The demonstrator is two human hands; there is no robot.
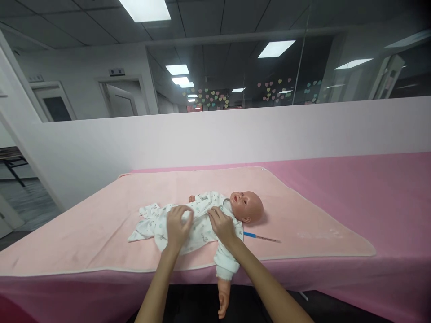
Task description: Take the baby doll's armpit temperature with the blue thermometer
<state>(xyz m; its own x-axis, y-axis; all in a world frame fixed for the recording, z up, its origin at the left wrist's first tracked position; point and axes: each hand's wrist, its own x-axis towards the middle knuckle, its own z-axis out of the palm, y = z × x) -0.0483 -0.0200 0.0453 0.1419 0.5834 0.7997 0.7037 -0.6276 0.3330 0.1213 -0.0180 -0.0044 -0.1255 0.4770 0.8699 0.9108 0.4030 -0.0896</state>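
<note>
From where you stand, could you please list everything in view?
Doll: one, tan, lying mid-picture
Patterned garment: one, white, on the doll
Slim stick: one, blue-ended, beside doll's shoulder
Blanket: one, peach, beneath doll
Cover: one, pink, under blanket
Low wall: one, white, behind cover
Glass: panes uncounted, dark, above the wall
Heart stickers: many, pastel, at the glass
Ceiling lights: several, white, overhead
Doors: at least two, pale, left
Furniture: one piece, dark, far left
Left hand: one, at the garment's middle
Right hand: one, on the garment's chest

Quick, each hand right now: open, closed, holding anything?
Left hand: curled over the doll's white outfit; can't tell whether it grips.
Right hand: bent over the outfit's chest; can't tell whether it pinches anything.
</note>
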